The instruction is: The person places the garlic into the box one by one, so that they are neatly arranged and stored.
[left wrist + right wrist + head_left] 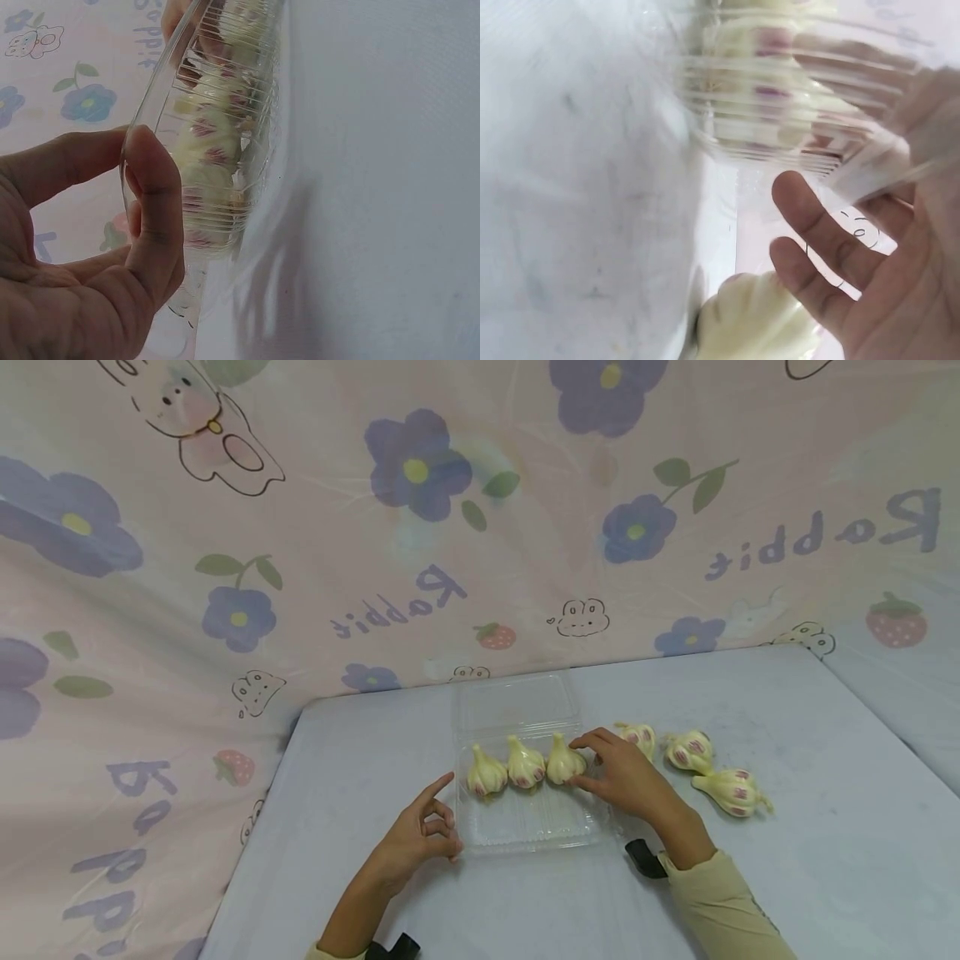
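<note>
A clear plastic box (pixel 536 835) lies with its lid (pixel 517 702) folded back away from me. Along its far half stand three garlic bulbs in a row: a left bulb (pixel 487 774), a middle bulb (pixel 527 765) and a right bulb (pixel 564 763), stems pointing away. My right hand (pixel 630 779) reaches over the box's right wall and holds the right bulb between thumb and fingers. At the left wall, my left hand (pixel 416 839) grips the box's rim; the left wrist view shows its fingers (pixel 154 180) bent against the clear edge.
Right of the box lie three more garlic bulbs: a near bulb (pixel 733 792), a farther bulb (pixel 690 750) and one bulb (pixel 637 737) partly behind my right hand. A white cloth covers the table (pixel 360 752). A patterned curtain (pixel 315 527) hangs behind and to the left.
</note>
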A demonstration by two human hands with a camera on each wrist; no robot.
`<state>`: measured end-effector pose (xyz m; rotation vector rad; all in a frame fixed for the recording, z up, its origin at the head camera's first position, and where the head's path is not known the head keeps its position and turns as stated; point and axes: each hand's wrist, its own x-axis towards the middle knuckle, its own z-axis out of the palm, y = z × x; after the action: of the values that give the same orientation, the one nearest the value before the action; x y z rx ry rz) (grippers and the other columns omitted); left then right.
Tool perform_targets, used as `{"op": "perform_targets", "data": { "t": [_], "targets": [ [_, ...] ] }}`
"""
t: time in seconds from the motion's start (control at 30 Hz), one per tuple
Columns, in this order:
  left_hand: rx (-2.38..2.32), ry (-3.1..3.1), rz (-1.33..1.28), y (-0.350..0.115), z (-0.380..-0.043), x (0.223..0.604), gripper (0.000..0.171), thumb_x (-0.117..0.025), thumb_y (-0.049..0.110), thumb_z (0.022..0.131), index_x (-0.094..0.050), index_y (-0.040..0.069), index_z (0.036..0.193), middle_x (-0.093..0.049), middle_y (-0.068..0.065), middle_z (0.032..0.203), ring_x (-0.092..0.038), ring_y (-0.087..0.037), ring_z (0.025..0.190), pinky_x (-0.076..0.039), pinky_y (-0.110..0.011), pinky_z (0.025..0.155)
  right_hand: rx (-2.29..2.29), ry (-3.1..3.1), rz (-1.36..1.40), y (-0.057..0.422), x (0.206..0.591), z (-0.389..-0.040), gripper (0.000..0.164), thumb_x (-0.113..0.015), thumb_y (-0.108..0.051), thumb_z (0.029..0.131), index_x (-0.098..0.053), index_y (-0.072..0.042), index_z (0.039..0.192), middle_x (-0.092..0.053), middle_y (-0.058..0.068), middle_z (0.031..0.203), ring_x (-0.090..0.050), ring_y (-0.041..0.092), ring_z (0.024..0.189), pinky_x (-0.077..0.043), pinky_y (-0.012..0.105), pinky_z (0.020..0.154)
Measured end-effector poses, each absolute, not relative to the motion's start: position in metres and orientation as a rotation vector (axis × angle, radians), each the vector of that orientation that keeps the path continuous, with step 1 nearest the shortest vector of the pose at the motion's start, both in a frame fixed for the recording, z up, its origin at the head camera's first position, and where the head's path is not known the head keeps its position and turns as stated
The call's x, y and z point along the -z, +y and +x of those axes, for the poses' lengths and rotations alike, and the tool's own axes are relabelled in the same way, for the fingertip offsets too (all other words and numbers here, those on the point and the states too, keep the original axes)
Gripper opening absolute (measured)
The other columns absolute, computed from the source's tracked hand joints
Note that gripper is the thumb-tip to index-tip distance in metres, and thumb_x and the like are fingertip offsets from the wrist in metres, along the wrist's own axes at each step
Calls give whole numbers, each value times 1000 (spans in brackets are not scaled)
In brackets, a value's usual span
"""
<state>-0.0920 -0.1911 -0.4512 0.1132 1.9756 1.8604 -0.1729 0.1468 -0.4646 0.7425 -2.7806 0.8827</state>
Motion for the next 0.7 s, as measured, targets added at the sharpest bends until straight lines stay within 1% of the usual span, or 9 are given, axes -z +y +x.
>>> {"op": "perform_targets", "data": {
  "t": [0.17,0.4,0.5,0.63,0.7],
  "targets": [
    [-1861,1979,119,-191,-92,450,103,-73,-8,80,-15,18,160,-44,-9,101,-59,-15,82,-60,-33,70,-937,-2805,741,150,460,-170,45,-82,-27,82,-65,-12,122,-63,7,125,-63,19,92,-53,33,74],
    [-1861,1975,111,-191,-92,449,102,-73,-9,80,-16,19,160,-44,-8,101,-59,-15,82,-60,-33,70,-1005,-2799,741,163,447,-161,42,-76,-26,88,-64,-13,126,-60,8,127,-64,27,105,-56,45,83],
    [-1854,1976,107,-191,-91,449,101,-72,-9,80,-16,19,160,-44,-8,101,-59,-15,82,-60,-34,70,-1022,-2798,728,172,444,-156,41,-74,-28,90,-63,-14,127,-58,10,131,-65,30,109,-56,49,87],
    [-1854,1974,110,-192,-91,451,102,-72,-9,80,-16,20,160,-44,-8,100,-59,-15,82,-60,-34,70,-982,-2818,686,188,441,-148,42,-71,-32,92,-62,-13,128,-58,12,133,-65,30,110,-56,50,86],
    [-1857,1971,114,-192,-92,452,102,-72,-9,80,-16,19,160,-44,-8,100,-59,-15,82,-60,-34,70,-909,-2828,657,199,438,-143,42,-72,-33,92,-62,-13,128,-60,9,131,-65,28,108,-56,47,84]
  ]
}}
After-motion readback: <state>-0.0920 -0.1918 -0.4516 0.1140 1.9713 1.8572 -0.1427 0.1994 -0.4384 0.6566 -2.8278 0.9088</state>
